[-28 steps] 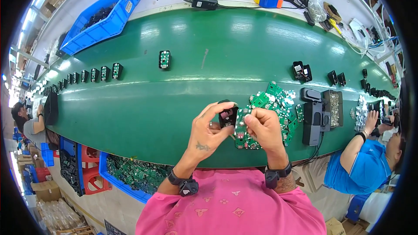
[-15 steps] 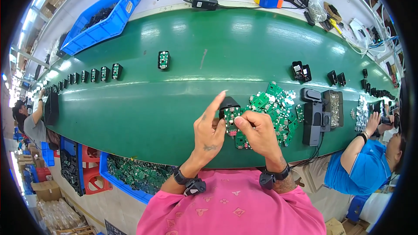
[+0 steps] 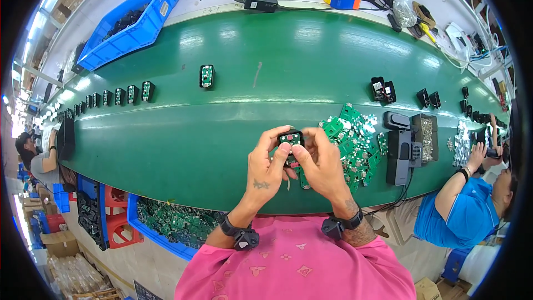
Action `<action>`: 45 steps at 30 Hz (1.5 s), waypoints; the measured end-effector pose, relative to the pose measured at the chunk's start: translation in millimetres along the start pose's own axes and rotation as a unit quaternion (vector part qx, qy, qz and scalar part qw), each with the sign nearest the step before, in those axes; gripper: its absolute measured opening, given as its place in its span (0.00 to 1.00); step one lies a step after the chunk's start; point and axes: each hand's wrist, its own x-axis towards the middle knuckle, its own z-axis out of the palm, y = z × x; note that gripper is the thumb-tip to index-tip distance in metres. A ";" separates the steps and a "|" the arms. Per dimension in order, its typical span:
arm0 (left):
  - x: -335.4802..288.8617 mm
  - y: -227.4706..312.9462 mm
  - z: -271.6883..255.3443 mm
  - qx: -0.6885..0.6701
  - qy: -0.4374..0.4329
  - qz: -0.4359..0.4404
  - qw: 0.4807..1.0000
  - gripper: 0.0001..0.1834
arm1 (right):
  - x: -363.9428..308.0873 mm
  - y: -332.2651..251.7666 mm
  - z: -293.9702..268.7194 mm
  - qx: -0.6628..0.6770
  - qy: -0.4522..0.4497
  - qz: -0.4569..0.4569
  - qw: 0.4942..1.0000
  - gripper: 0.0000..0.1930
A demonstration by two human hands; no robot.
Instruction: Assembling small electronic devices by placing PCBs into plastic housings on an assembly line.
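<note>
Between my two hands is a small black plastic housing (image 3: 300,134) with a green circuit board (image 3: 290,139) set in its opening. My left hand (image 3: 263,168) wraps its left side, and my right hand (image 3: 322,168) grips the right side. Both thumbs press on the board's face, side by side, hiding part of it. A heap of loose green circuit boards (image 3: 351,150) lies right beside my right hand. Farther off on the bench stands one black housing with a board (image 3: 207,76) inside.
A row of filled housings (image 3: 132,94) runs left along the green bench (image 3: 233,50). Right of the heap stand a dark grey device (image 3: 397,155) and a box of small metal parts (image 3: 426,139). Co-workers sit at both ends. A blue bin (image 3: 133,25) stands far left.
My right hand has shifted from pinching at the board's edge to gripping the housing. My left index finger has curled around it, and both thumbs now press the board. The housing appears turned more upright.
</note>
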 end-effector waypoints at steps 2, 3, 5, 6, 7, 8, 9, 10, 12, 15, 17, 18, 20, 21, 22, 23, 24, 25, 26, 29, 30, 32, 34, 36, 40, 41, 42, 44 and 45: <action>2.0 0.9 4.6 0.002 0.007 -0.018 1.000 0.18 | -0.4 -2.0 2.6 0.001 -0.023 -0.012 1.000 0.16; 1.8 0.8 5.2 0.003 0.008 -0.018 1.000 0.18 | 0.1 -3.7 3.3 0.004 -0.047 -0.026 0.999 0.20; 0.8 -0.7 5.9 -0.006 0.008 0.009 1.000 0.17 | 0.5 -9.2 0.8 0.007 -0.050 -0.027 0.998 0.21; 0.9 -0.9 6.2 -0.006 0.008 0.010 1.000 0.17 | 0.3 -10.9 -0.2 0.009 -0.053 -0.028 0.998 0.22; 1.0 -0.8 6.4 0.001 0.011 0.036 0.999 0.17 | 0.1 -10.8 -0.6 0.008 -0.052 -0.028 0.998 0.22; 2.1 -1.2 7.1 0.009 0.014 0.062 0.998 0.18 | 0.4 -9.6 -1.3 0.027 -0.058 -0.040 0.997 0.22; 1.6 -0.4 8.4 0.009 0.013 0.063 0.998 0.18 | 0.7 -8.9 -1.8 0.045 -0.063 -0.051 0.996 0.23; -0.3 1.3 10.0 0.005 0.018 0.067 0.998 0.17 | 0.8 -9.8 -2.0 0.045 -0.063 -0.053 0.996 0.23; -3.6 4.2 11.2 0.002 0.024 0.073 0.997 0.17 | 0.0 -13.4 -1.6 0.048 -0.057 -0.069 0.995 0.23; -6.7 3.4 10.5 0.039 0.034 0.093 0.994 0.15 | -0.5 -14.0 -0.6 0.014 -0.033 -0.121 0.992 0.24; -8.6 1.4 10.1 0.146 0.071 0.269 0.950 0.14 | -2.1 -14.5 -5.8 0.009 -0.033 -0.181 0.983 0.25; -8.0 5.5 11.3 0.147 0.071 0.270 0.949 0.14 | -2.9 -14.2 -9.7 0.004 -0.033 -0.239 0.970 0.27; -7.5 17.8 15.6 0.162 0.046 0.462 0.871 0.15 | -2.9 -10.0 -11.9 -0.035 -0.008 -0.321 0.946 0.27; -9.6 15.2 18.9 0.156 0.071 0.460 0.871 0.15 | -2.2 -8.7 -9.4 -0.006 -0.007 -0.297 0.955 0.25; -2.9 11.5 17.4 0.156 0.069 0.461 0.871 0.15 | -1.3 -9.6 -6.8 0.023 -0.006 -0.272 0.962 0.23; 0.0 2.3 13.4 0.118 0.079 0.335 0.931 0.15 | 3.7 -22.2 -5.6 0.054 -0.046 -0.104 0.992 0.20; 12.0 -5.9 12.1 0.077 0.083 0.212 0.971 0.15 | 17.1 -8.8 -1.4 0.048 -0.035 -0.096 0.994 0.20; 15.2 -13.1 10.9 0.149 0.106 0.270 0.945 0.14 | 14.1 -0.8 3.5 0.050 -0.024 -0.089 0.994 0.21; 24.9 -11.0 8.9 0.146 0.102 0.275 0.945 0.14 | 15.7 5.1 7.0 0.053 -0.017 -0.084 0.995 0.21; 43.6 -8.0 -3.8 0.101 0.058 0.077 0.990 0.14 | 17.4 7.4 -6.0 0.006 -0.028 -0.021 0.999 0.24; 62.4 -11.2 -13.6 0.090 0.064 0.060 0.992 0.15 | 19.5 5.3 -11.3 -0.035 -0.049 0.008 0.998 0.26; 110.9 -20.5 -48.1 0.114 0.044 0.000 0.993 0.15 | 26.1 23.1 -29.7 -0.132 0.035 -0.061 0.989 0.21; 153.8 -35.5 -76.8 0.080 0.077 -0.016 0.994 0.16 | 43.7 54.9 -59.9 -0.276 0.136 -0.146 0.940 0.15; 183.0 -43.1 -94.8 0.170 0.089 -0.021 0.981 0.18 | 67.9 70.7 -102.4 -0.402 0.216 -0.133 0.880 0.14; 194.2 -56.6 -103.7 0.264 0.131 -0.027 0.955 0.20 | 119.1 110.3 -163.0 -0.458 0.274 -0.050 0.844 0.13; 191.1 -60.7 -107.1 0.265 0.140 -0.026 0.954 0.20 | 129.2 115.9 -169.4 -0.493 0.223 0.017 0.841 0.13; 185.7 -66.8 -113.0 0.366 0.200 0.080 0.905 0.21 | 136.9 121.1 -171.8 -0.524 0.165 0.078 0.832 0.12; 165.5 -70.1 -97.0 0.443 0.241 0.269 0.821 0.25 | 139.0 137.3 -187.3 -0.535 0.137 0.053 0.832 0.11; 148.6 -68.2 -83.0 0.497 0.213 0.316 0.780 0.25 | 139.7 135.0 -186.0 -0.527 0.132 0.047 0.838 0.09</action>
